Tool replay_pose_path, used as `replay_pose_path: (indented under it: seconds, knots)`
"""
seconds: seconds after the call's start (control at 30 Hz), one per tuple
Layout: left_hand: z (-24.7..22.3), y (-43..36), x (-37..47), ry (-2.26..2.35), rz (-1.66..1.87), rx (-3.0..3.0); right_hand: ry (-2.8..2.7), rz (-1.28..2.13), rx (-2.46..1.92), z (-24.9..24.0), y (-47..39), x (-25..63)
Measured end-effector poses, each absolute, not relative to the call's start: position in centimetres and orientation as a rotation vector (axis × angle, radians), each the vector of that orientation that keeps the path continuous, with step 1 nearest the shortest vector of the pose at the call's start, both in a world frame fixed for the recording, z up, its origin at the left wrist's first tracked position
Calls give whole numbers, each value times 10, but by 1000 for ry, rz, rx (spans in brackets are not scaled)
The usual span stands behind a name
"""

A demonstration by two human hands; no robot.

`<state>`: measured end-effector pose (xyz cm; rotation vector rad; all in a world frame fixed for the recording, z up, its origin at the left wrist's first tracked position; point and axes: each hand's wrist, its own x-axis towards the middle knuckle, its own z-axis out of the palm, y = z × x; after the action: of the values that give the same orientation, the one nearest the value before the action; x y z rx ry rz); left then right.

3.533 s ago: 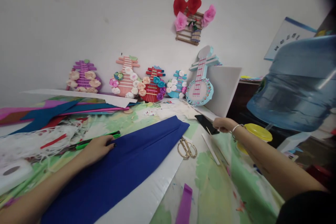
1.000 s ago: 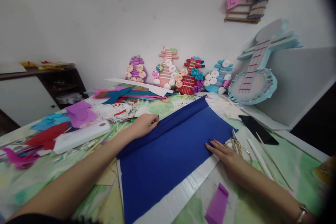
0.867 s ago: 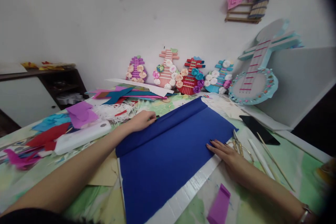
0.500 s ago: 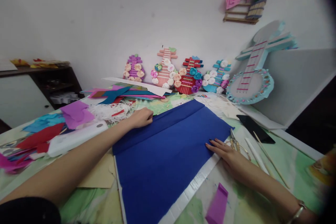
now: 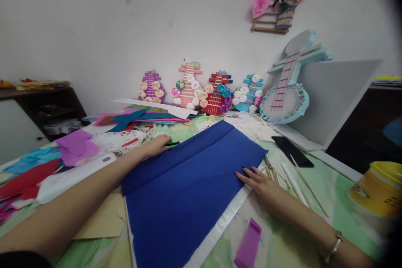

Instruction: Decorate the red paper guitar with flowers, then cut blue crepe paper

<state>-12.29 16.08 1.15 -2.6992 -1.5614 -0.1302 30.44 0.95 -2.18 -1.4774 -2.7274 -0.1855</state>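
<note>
A large blue sheet point(image 5: 188, 180) lies over a white board point(image 5: 216, 234) whose edge shows along the lower right. The far strip of the sheet has a fold line. My left hand point(image 5: 157, 144) is at the sheet's far left edge, fingers closed around a green and black tool point(image 5: 173, 144), partly hidden by the fingers. My right hand point(image 5: 259, 182) lies flat with fingers spread on the right part of the sheet. Just beyond it are scissors point(image 5: 272, 171) with gold-coloured handles.
A purple paper piece point(image 5: 248, 243), a black phone point(image 5: 292, 151), a wooden stick point(image 5: 309, 185) and a yellow tub point(image 5: 381, 188) lie to the right. Coloured paper point(image 5: 75, 146) and white shredded strips point(image 5: 121, 140) are left. Decorated instrument shapes point(image 5: 216, 94) stand by the wall.
The view has turned slightly right, bringing the yellow tub further in. My left hand has shifted a little, and the green and black tool at its fingers now shows. My right hand stays on the sheet.
</note>
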Motion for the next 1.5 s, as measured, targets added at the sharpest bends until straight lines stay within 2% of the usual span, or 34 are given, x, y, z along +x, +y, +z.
replay_pose_path:
  seconds: [0.2, 0.4, 0.57, 0.8, 0.9, 1.03, 1.27, 1.4, 1.5]
  knots:
    - [13, 175, -129, -1591, -93, -2685, -2675, -225, -1494, -29, 10, 304]
    - [23, 183, -116, -1576, -292, -2432, -2629, -156, -1424, -40, 15, 308]
    - [41, 167, -64, -1284, -428, -2398, -2281, 274, -1373, -21, 11, 307]
    - [42, 70, 53, -449, -359, -2610, -1447, 1226, -1144, 9, -1, 292]
    - [38, 40, 85, -65, -508, -2482, -1306, 1428, -1103, 12, -7, 288]
    - [37, 33, 98, 47, -643, -2363, -1133, 1601, -993, 14, -11, 286]
    - [42, -11, 61, -125, -713, -2461, -1069, 1664, -861, 15, -7, 285]
    - [23, -59, 19, -454, -506, -2561, -1036, 1501, -912, 22, 4, 296]
    - [5, -75, -10, -489, -437, -2509, -924, 1311, -994, 26, 15, 311]
